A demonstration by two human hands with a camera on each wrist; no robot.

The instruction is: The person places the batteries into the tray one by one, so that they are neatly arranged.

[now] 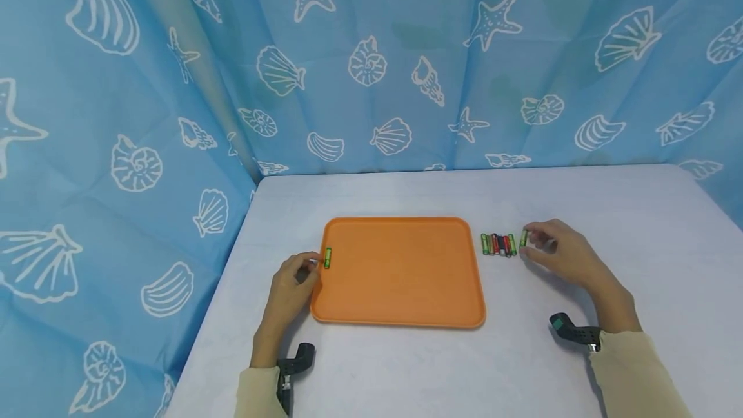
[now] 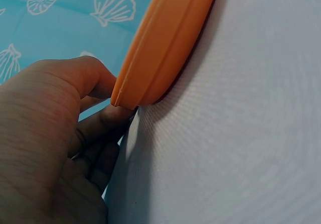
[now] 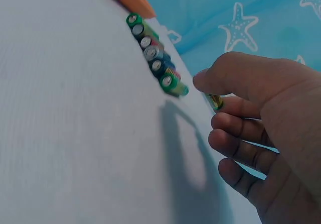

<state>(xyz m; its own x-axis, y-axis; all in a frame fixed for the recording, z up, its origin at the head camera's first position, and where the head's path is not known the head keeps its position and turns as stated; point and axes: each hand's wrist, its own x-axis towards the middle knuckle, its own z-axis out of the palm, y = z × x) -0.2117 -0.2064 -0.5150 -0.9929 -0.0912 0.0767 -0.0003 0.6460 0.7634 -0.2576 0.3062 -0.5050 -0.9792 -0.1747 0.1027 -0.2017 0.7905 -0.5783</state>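
My left hand [image 1: 292,286] is at the left edge of the orange tray [image 1: 400,269], pinching its rim between thumb and fingers. In the left wrist view the thumb meets the tray's rim [image 2: 150,53], and the fingers are partly hidden behind it. One green battery [image 1: 327,258] lies in the tray along its left side, near those fingertips. To the right of the tray, my right hand [image 1: 560,253] pinches another green battery [image 1: 524,238] between thumb and index finger. The thumb covers part of this battery [image 3: 216,102] in the right wrist view.
Between the tray and my right hand, several batteries [image 1: 495,245] in green, red and dark colours lie side by side in a row. Everything rests on a white-covered table [image 1: 406,366]. A blue curtain [image 1: 371,108] with shell prints hangs behind and to the left.
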